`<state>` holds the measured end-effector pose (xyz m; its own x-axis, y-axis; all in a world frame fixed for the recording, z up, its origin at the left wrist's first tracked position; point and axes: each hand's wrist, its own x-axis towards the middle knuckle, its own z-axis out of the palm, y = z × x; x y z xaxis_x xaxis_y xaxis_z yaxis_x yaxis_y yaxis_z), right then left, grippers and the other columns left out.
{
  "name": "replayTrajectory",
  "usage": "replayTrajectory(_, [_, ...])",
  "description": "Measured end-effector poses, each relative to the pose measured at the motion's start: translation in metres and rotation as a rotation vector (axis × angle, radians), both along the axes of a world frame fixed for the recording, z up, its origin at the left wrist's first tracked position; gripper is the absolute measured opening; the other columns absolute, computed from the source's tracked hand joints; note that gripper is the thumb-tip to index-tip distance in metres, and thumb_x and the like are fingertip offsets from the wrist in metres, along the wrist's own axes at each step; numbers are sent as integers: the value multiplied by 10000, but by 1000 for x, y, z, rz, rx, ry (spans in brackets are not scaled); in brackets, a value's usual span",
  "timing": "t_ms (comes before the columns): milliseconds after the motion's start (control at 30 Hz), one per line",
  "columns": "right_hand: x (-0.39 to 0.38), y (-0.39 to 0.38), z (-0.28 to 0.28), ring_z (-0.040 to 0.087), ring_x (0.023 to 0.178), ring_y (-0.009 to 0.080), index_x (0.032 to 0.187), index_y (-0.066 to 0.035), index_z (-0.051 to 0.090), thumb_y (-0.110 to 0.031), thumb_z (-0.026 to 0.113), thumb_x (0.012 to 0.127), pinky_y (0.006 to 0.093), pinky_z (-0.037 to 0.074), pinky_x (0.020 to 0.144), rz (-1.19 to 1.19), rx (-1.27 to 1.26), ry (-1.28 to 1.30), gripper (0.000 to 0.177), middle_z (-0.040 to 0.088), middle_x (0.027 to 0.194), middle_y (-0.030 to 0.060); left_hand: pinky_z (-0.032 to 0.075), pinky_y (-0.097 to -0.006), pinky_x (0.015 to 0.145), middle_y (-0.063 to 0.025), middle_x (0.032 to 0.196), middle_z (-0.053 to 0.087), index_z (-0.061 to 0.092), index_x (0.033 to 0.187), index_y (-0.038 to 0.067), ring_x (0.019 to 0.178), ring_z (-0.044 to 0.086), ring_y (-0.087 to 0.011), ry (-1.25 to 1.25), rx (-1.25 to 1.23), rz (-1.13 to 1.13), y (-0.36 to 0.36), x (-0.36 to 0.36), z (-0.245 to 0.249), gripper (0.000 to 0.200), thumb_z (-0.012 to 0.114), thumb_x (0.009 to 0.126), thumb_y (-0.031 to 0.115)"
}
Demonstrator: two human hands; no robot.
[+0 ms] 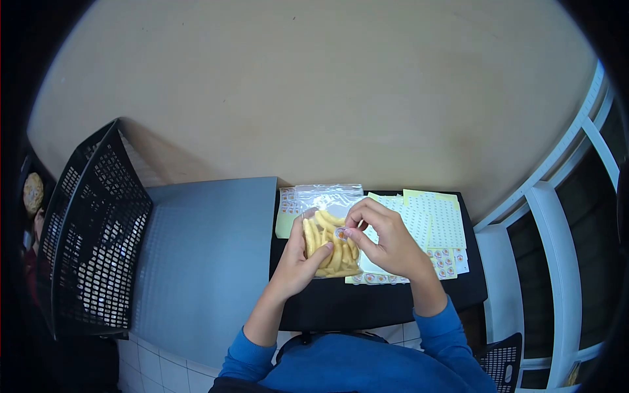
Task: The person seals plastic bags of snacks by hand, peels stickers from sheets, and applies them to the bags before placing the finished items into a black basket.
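Note:
A clear plastic bag [337,263] of yellow, finger-shaped snack sticks is held up over the black table [341,311]. My left hand [298,262] grips its left side, with the thumb across the front. At the bag's upper right, my right hand [383,239] pinches a small round sticker [341,233] between thumb and forefinger, right against the plastic. Behind and to the right lie sticker sheets [447,223], some bare with rows of marks. A sheet with round printed stickers [442,261] pokes out below them. Flat clear bags [327,195] lie at the back.
A grey tabletop [203,262] adjoins the black table on the left, with a tall black perforated crate [108,236] at its far side. White metal framing [553,249] stands to the right. A black basket [502,360] sits low at lower right. The beige wall [314,98] closes off the back.

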<state>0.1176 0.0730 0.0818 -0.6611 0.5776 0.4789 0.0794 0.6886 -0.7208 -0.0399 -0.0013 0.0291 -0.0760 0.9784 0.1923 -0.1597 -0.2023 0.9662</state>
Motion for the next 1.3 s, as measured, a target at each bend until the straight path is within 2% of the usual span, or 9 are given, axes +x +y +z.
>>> replayTrajectory(267, [3,-22,26,537,657,225,787,10,517,-47,573,774,301,439,605,-77,197,-267,81,505,788,107,372,-292,893,-138,1100,469,198,1285,-2,1026,469,-162,104,51,-41,-15,2,20,609,529,777,49])
replayTrajectory(367, [3,-30,34,537,670,280,778,20,509,-55,542,780,356,453,607,-83,233,-299,82,485,768,118,373,-293,889,-141,1088,475,204,1283,-1,1022,471,-164,122,53,-41,-17,2,22,609,529,771,48])
replayTrajectory(800, [2,-43,30,539,657,262,765,-4,508,-56,582,742,338,439,571,-202,425,-299,93,498,768,104,392,-293,863,-134,1054,500,243,1276,8,987,489,-158,174,101,-23,-24,10,32,566,547,808,102])
replayTrajectory(900, [0,-50,32,537,713,258,760,-15,515,-68,596,727,353,429,651,-240,455,-347,102,507,767,92,397,-285,855,-124,1049,507,266,1273,2,976,493,-150,123,119,9,-19,11,24,540,547,828,124])
replayTrajectory(1000, [-2,-53,31,516,901,276,759,-36,522,-87,611,712,402,386,781,-298,538,-382,113,526,877,97,397,-281,857,-117,1047,512,275,1274,3,975,495,-146,126,88,20,-21,11,26,527,540,832,112])
replayTrajectory(1067, [-4,-51,29,386,1127,329,768,-24,521,-112,602,720,448,331,886,-353,636,-286,129,486,1083,134,394,-280,863,-119,1055,509,272,1278,7,982,495,-146,124,96,26,-22,11,28,535,544,829,107])
replayTrajectory(1100, [-5,-50,27,386,1127,329,768,-24,521,-112,602,720,448,331,886,-352,638,-281,129,486,1083,134,392,-280,869,-121,1063,506,268,1282,12,989,494,-147,123,103,29,-22,10,29,543,548,826,102])
replayTrajectory(1200, [-9,-43,18,243,1234,411,839,-33,517,-129,611,721,481,256,975,-342,569,-278,179,353,1273,192,386,-287,884,-126,1085,497,249,1295,10,1014,491,-155,107,124,38,-20,8,25,568,551,820,87])
replayTrajectory(1300, [-19,-39,4,216,1256,413,969,-66,473,-122,609,729,467,217,1004,-333,244,94,282,248,1328,244,373,-297,906,-143,1146,464,212,1315,1,1053,478,-174,120,145,24,-22,5,28,616,557,810,73])
